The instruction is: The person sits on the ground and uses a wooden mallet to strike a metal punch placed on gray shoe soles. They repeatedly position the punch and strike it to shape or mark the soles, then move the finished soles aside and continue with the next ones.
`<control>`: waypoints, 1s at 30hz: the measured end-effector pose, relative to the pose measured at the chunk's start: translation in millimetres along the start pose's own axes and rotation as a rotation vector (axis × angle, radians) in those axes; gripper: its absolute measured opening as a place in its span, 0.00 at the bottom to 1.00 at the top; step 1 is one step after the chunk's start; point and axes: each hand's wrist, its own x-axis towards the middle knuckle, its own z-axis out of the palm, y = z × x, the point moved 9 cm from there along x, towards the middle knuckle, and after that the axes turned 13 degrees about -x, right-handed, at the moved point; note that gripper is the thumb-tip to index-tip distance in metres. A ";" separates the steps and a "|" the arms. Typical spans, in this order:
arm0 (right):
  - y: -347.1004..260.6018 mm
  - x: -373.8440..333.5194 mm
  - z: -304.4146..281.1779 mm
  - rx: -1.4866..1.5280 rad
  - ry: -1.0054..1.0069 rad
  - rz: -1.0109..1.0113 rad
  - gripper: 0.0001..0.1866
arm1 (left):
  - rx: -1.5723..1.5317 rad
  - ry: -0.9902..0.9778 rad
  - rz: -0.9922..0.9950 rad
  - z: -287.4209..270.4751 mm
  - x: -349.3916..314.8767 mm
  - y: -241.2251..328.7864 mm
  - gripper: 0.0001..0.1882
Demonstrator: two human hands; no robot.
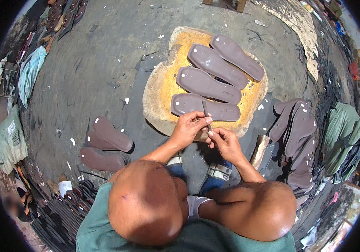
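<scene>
My left hand (188, 129) pinches a short dark rod (205, 108) that looks like a hand punch, tilted with its upper end away from me. At the rod's lower end my right hand (226, 144) has thumb and fingers closed on it. Both hands are above the near edge of a low block (155, 90) with a worn yellow top. On the block several brown shoe soles (209, 86) lie side by side, each with a small white round spot near its left end. The nearest sole (224, 112) is partly behind the rod and my left hand.
A wooden stick (260, 151) lies right of the block, beside a pile of brown soles (297, 126). More soles (112, 134) rest on the floor at left. Stacked dark soles (62, 214) stand at lower left. Green sacks (344, 134) are at far right.
</scene>
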 end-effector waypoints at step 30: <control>24.2 -127.0 -94.7 0.095 0.593 0.005 0.43 | 0.647 0.132 0.372 -86.2 49.8 53.4 0.10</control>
